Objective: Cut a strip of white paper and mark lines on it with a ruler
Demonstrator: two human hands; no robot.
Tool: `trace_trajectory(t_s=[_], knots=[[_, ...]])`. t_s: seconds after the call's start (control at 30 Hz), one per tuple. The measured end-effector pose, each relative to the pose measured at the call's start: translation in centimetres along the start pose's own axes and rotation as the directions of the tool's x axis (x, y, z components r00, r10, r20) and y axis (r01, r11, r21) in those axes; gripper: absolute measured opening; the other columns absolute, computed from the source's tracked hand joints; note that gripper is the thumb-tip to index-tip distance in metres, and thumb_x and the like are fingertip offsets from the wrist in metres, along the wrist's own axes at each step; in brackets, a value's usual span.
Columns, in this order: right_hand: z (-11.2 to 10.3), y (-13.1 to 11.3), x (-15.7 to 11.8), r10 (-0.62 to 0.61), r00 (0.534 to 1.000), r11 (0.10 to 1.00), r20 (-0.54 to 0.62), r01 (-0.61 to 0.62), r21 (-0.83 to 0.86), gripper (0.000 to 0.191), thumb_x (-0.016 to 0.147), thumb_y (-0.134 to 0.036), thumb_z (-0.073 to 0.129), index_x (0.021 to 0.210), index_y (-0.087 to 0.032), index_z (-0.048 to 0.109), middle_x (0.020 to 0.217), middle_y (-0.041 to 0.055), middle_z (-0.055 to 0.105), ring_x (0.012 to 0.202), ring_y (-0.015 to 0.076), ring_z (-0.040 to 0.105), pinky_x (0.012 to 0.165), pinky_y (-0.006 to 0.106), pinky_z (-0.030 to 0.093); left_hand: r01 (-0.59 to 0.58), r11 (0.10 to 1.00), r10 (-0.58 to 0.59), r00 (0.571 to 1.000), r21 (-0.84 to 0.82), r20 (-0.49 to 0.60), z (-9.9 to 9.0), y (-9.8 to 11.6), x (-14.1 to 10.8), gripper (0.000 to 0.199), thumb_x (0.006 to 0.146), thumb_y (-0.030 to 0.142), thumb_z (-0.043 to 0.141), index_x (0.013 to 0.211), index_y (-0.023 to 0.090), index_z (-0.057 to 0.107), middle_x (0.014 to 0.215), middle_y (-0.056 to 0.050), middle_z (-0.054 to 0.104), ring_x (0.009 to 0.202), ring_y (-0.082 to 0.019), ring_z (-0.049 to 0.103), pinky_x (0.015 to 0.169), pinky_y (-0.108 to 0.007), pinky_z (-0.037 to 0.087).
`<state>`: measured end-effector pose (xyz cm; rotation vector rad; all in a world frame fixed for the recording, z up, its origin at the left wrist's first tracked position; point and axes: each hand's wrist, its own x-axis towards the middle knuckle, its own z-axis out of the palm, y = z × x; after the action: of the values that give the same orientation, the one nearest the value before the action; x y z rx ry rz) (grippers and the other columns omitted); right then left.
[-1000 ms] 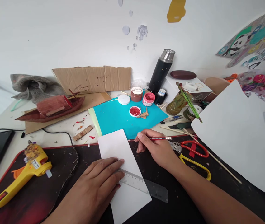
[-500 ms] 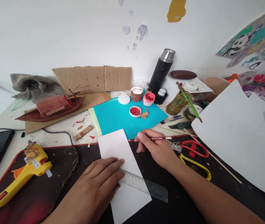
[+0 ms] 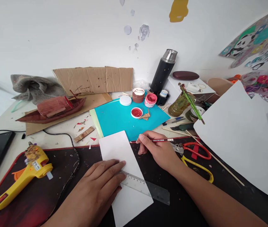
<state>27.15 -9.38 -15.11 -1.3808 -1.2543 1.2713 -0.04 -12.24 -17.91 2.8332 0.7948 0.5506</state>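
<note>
My left hand [image 3: 107, 181] lies flat, fingers stretched out, over a strip of white paper [image 3: 113, 145]. Its fingertips rest on a clear plastic ruler [image 3: 138, 184] that crosses the paper at a slant and sticks out past its right edge. To the right of the paper, my right hand [image 3: 156, 148] is closed around a pencil [image 3: 163, 140] with a dark red barrel and a white end. The pencil's tip is hidden by the fingers. Beside that hand lie scissors [image 3: 195, 157] with one red and one yellow handle, their blades partly covered by it.
A yellow glue gun [image 3: 33, 167] lies on the dark mat at left. Behind it a red-brown model boat [image 3: 53, 110] sits on cardboard. Open paint jars [image 3: 138, 96] stand on a blue sheet [image 3: 115, 121]. A black flask [image 3: 163, 71] and a large white sheet [image 3: 237, 138] are at right.
</note>
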Motion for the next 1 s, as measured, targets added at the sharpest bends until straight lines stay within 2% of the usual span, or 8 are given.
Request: trace_trajectory(t_s=[0.4, 0.6, 1.0], knots=[[0.00, 0.19, 0.03, -0.005, 1.000, 1.000, 0.009, 0.005, -0.002, 0.051, 0.101, -0.070, 0.067, 0.086, -0.022, 0.073, 0.064, 0.0003, 0.070, 0.065, 0.0182, 0.071, 0.066, 0.030, 0.059, -0.025, 1.000, 0.025, 0.999, 0.014, -0.025, -0.58, 0.11, 0.54, 0.029, 0.111, 0.023, 0.052, 0.131, 0.027, 0.072, 0.147, -0.002, 0.073, 0.136, -0.022, 0.064, 0.110, -0.037, 0.055], [-0.04, 0.12, -0.03, -0.008, 1.000, 1.000, 0.006, 0.008, -0.014, 0.049, 0.101, -0.068, 0.066, 0.085, -0.022, 0.073, 0.065, 0.0005, 0.071, 0.066, 0.0186, 0.071, 0.067, 0.031, 0.059, -0.015, 0.999, 0.015, 1.000, 0.046, -0.011, -0.20, 0.09, 0.38, 0.030, 0.112, 0.023, 0.050, 0.133, 0.028, 0.071, 0.153, 0.000, 0.069, 0.140, -0.024, 0.061, 0.111, -0.042, 0.053], [0.06, 0.20, 0.04, -0.011, 1.000, 1.000, 0.002, 0.011, 0.002, 0.048, 0.101, -0.067, 0.067, 0.086, -0.022, 0.073, 0.064, 0.0003, 0.070, 0.064, 0.0180, 0.070, 0.066, 0.030, 0.059, -0.014, 1.000, 0.015, 0.999, 0.023, -0.029, -0.34, 0.11, 0.32, 0.030, 0.112, 0.024, 0.050, 0.132, 0.028, 0.072, 0.149, 0.000, 0.071, 0.138, -0.023, 0.062, 0.110, -0.039, 0.054]])
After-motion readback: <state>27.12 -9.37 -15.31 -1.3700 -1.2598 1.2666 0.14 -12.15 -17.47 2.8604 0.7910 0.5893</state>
